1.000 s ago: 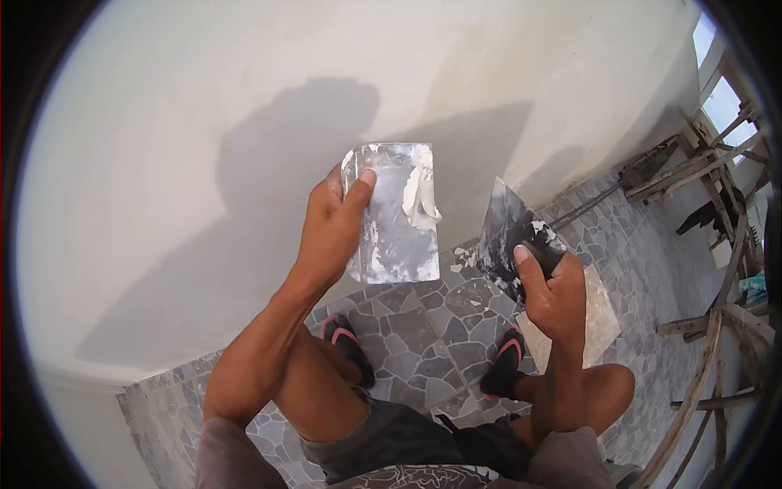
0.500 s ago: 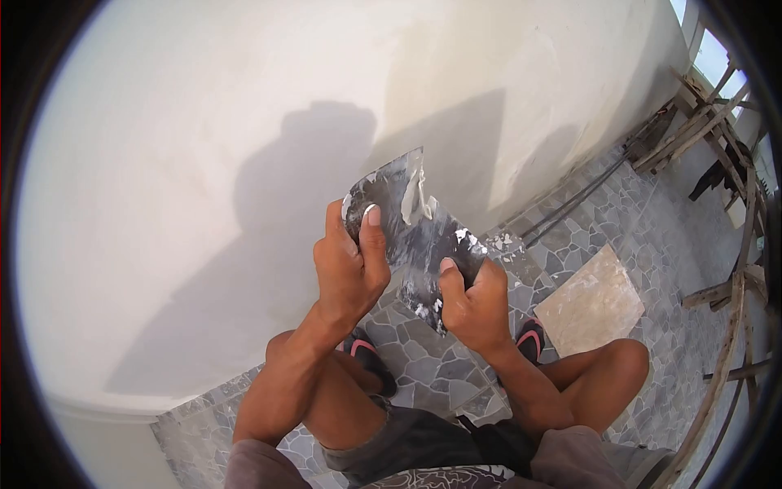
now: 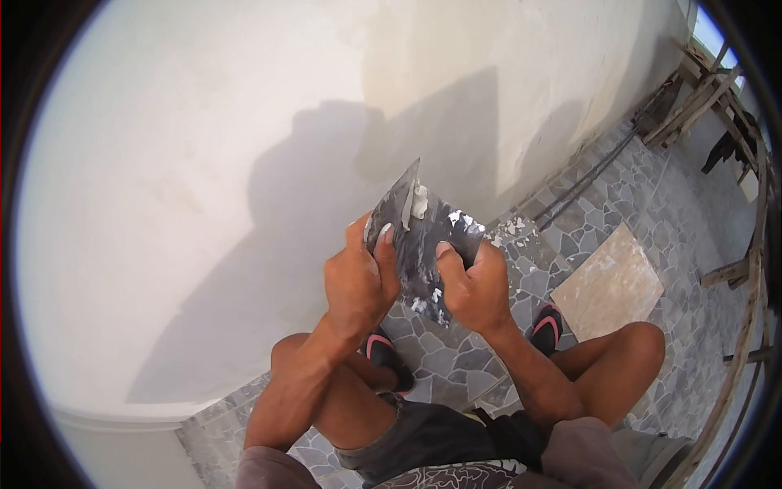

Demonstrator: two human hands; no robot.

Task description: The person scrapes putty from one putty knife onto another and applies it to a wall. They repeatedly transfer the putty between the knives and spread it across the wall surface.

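Observation:
My left hand [image 3: 361,281] is closed on a dark, flat putty scraper [image 3: 389,202], its thumb pressed on the near face. My right hand [image 3: 476,287] grips a second dark putty scraper [image 3: 423,254], smeared with grey and spotted with white flecks. Both blades meet and overlap in front of the wall. A lump of whitish putty [image 3: 419,200] sits near the top, where the left blade's edge meets the right blade. My fingers behind the blades are mostly hidden.
A pale plastered wall [image 3: 204,122] fills the left and top, with my shadow on it. Below lies a stone-patterned floor [image 3: 448,359] with white crumbs [image 3: 509,228]. A beige square board [image 3: 611,281] lies right of my foot. Wooden poles [image 3: 753,244] stand along the right.
My hands have come closer together, and the left scraper has slid across the right one. The putty is now bunched into a thicker lump. The view has shifted slightly.

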